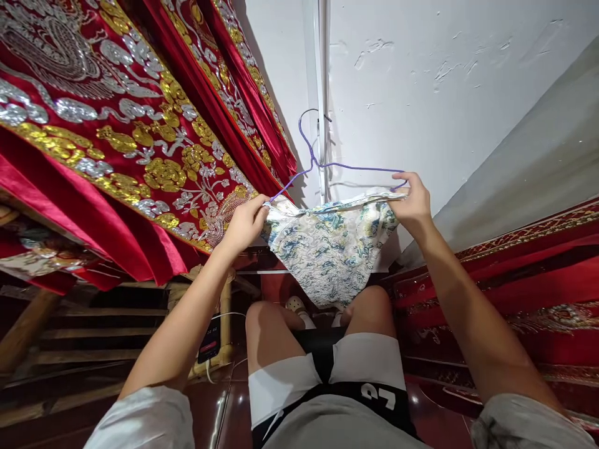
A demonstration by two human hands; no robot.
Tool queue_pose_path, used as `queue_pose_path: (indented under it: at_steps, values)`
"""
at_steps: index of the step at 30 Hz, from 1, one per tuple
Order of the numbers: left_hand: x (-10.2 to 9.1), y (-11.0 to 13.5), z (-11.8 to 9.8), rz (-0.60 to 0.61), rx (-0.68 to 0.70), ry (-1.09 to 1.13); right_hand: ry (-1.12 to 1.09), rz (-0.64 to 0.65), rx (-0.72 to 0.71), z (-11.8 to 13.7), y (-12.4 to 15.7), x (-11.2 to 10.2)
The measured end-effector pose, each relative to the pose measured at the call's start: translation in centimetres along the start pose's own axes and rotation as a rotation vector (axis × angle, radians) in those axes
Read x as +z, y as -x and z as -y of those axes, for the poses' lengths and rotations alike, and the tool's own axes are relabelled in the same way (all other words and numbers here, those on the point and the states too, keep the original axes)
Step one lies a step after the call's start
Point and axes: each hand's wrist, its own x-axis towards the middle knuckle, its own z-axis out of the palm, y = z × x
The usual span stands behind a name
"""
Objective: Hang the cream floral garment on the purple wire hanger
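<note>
A purple wire clothes hanger (358, 167) is held up in front of the wall, its hook pointing upward. From it hangs a white garment with a blue and yellow floral print (330, 249), its upper edge stretched between my hands. My left hand (246, 221) pinches the garment's left corner against the hanger's left end. At the other end, my right hand (414, 202) grips the garment's right corner, with thumb and finger near the hanger's tip. The cloth's lower part drapes down in front of my knees.
Red cloth with gold and silver embroidery (168, 174) hangs at the left. More red embroidered cloth (515, 299) lies at the right. A phone (209, 340) with a white cable rests on bamboo furniture (225, 312) by my left leg. A white wall (397, 81) stands ahead.
</note>
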Motion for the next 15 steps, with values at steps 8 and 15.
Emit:
queue_pose_path:
  at_steps: [8, 15]
  values:
    - [-0.6, 0.0, -0.6, 0.017, 0.032, -0.008, 0.009, -0.083, 0.009, -0.4, -1.0, 0.6]
    - [-1.5, -0.3, 0.5, -0.223, -0.028, 0.049, -0.152, 0.346, 0.271, 0.8, -0.5, -3.3]
